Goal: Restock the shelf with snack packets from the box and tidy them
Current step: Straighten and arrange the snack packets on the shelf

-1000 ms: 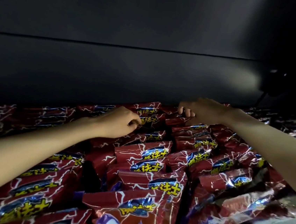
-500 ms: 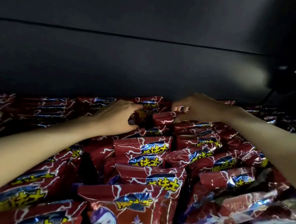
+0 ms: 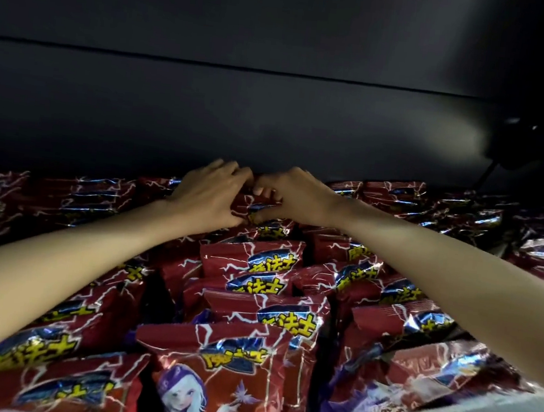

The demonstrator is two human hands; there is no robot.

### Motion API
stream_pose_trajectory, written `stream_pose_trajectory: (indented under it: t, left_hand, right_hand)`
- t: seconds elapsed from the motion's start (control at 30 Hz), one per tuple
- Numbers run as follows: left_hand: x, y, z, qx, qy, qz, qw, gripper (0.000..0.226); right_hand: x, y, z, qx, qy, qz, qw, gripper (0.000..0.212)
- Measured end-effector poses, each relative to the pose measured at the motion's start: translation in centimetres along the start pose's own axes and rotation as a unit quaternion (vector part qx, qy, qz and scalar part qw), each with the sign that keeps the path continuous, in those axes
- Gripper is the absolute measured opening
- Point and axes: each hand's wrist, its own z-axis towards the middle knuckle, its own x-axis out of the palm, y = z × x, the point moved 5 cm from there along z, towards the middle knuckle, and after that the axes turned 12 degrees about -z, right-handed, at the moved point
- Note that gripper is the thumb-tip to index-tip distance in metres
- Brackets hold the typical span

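Basically both hands pinch one red snack packet [image 3: 257,206] at the shelf's back edge: left hand [image 3: 209,196], right hand [image 3: 293,196], likely seating it upright behind the rows.

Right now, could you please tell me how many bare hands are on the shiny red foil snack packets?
2: the left hand and the right hand, side by side at the back of the shelf, both gripping one rear red foil packet.
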Motion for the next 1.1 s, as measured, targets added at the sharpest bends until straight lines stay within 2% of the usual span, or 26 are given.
stream_pose_trajectory:
  t: [0.13, 0.27, 0.37, 0.47, 0.57, 0.67, 0.77, 1.0, 1.1]
  left_hand:
    - [0.3, -1.0, 0.6, 0.048, 0.017, -0.022, 0.998, 0.056]
    - [-0.4, -2.7, 1.2, 0.130, 0.017, -0.138, 0.982, 0.031]
    - [0.4, -5.7, 2.4, 0.161, 0.063, -0.157, 0.972, 0.027]
    - [2.4, -8.7, 3.9, 0.158, 0.126, -0.111, 0.973, 0.035]
    - [4.1, -10.5, 5.2, 0.123, 0.152, -0.073, 0.978, 0.047]
    - [4.9, -10.9, 5.6, 0.079, 0.172, -0.084, 0.978, 0.055]
    - [5.1, -11.1, 5.6, 0.074, 0.184, -0.115, 0.973, 0.055]
    - [5.1, -12.6, 3.9, 0.088, 0.210, -0.182, 0.957, 0.051]
    - [4.9, -12.5, 3.8, 0.084, 0.211, -0.191, 0.955, 0.050]
  right_hand:
    - [-2.1, -3.3, -4.0, -0.007, -0.061, 0.055, 0.997, 0.028]
    - [-3.1, -8.9, -8.5, 0.064, -0.070, 0.014, 0.995, 0.020]
    - [-3.5, -12.5, -11.0, 0.123, -0.049, -0.024, 0.991, 0.019]
    - [-3.4, -15.3, -12.8, 0.158, -0.005, -0.066, 0.985, 0.018]
    - [-2.9, -17.4, -13.8, 0.148, 0.028, -0.109, 0.983, 0.020]
    - [-2.2, -18.5, -14.1, 0.130, 0.077, -0.128, 0.980, 0.024]
    - [-1.6, -19.0, -13.9, 0.105, 0.110, -0.126, 0.980, 0.027]
    - [-1.7, -19.2, -13.3, 0.067, 0.141, -0.109, 0.982, 0.027]
    - [-2.5, -20.1, -13.0, 0.081, 0.087, -0.028, 0.993, 0.015]
